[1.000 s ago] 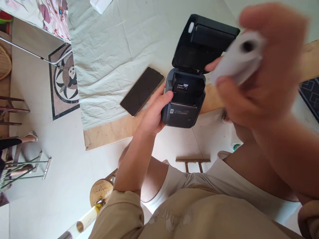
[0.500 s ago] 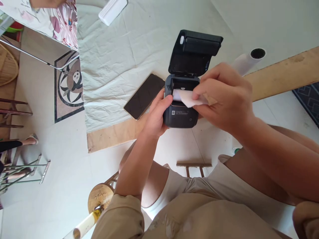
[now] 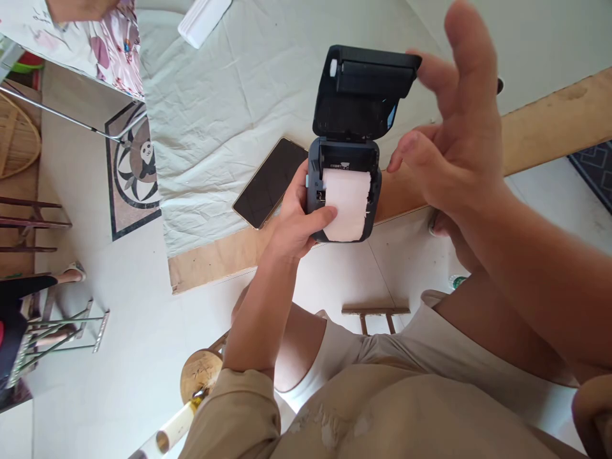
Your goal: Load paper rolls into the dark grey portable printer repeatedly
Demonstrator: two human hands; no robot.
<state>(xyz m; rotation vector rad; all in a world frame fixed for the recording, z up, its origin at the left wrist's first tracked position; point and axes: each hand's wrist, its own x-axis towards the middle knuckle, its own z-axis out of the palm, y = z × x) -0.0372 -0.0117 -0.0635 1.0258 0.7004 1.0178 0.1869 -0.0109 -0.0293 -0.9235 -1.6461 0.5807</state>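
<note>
A small dark label printer (image 3: 317, 172) sits at the table's near edge with its lid (image 3: 363, 86) flipped up. A strip of white paper (image 3: 347, 204) runs out of its bay and over the front. My left hand (image 3: 296, 223) grips the printer's left side, thumb pressing on the paper. My right hand (image 3: 454, 137) hovers to the right of the lid, fingers spread, holding nothing. A dark phone (image 3: 268, 182) lies face up just left of the printer.
A pale wrinkled cloth (image 3: 229, 108) covers the wooden table (image 3: 540, 127). A white block (image 3: 203, 19) lies at the far edge. Another person in floral fabric (image 3: 90, 32) is at the far left. A wooden stool (image 3: 201, 376) and metal rack (image 3: 62, 325) stand on the floor.
My right hand put the paper roll into the printer, drew the strip over the front, then let go and lifted away open. My left thumb now pins the paper.
</note>
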